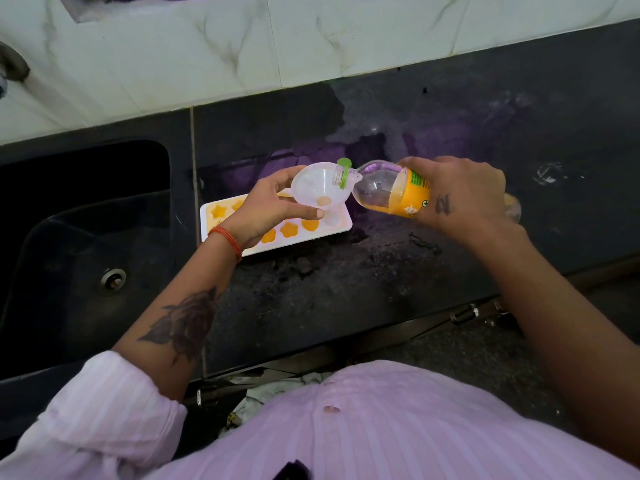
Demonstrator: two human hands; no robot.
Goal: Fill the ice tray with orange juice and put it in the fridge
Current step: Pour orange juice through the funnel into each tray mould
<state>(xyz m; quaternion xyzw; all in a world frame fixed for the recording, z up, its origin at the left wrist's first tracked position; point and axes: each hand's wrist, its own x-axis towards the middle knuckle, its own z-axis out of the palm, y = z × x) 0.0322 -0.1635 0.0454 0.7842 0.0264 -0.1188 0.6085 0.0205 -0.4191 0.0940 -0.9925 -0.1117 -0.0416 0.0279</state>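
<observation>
Over white star-moulded ice tray (341,227), hands gripping translucent plastic funnel (317,188) and tilted juice bottle (391,188).

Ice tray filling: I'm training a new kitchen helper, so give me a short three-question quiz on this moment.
1. True or false: the left hand holds the funnel above the ice tray.
2. Multiple choice: the right hand grips the juice bottle how? A) upright on the counter B) tipped, mouth at the funnel rim C) upside down over the sink
3. Fill in: the tray's rightmost front cell, under the funnel, looks ____ while cells beside it hold orange juice.

Key:
1. True
2. B
3. empty (not yet filled)
</observation>
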